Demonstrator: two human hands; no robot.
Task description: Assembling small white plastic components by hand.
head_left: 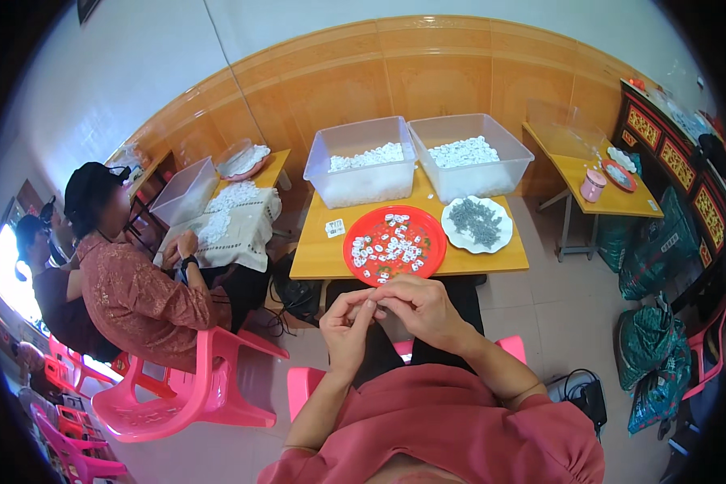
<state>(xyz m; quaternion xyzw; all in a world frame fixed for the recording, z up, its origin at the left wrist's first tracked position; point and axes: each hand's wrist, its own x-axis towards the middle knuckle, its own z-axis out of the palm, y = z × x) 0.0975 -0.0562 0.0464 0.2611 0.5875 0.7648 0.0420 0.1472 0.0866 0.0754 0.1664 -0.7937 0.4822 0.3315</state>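
My left hand and my right hand meet above my lap, just in front of the table's near edge. Both have their fingers pinched together, fingertips touching; whatever lies between them is hidden or too small to make out. Closest to them is a round red tray, on which small white plastic pieces with dark spots lie scattered. To its right a white scalloped plate bears a heap of small grey parts.
Two clear plastic bins of white pieces stand at the back of the yellow table. At left a person works at another table, seated on a pink chair. Green sacks lie on the right-hand floor.
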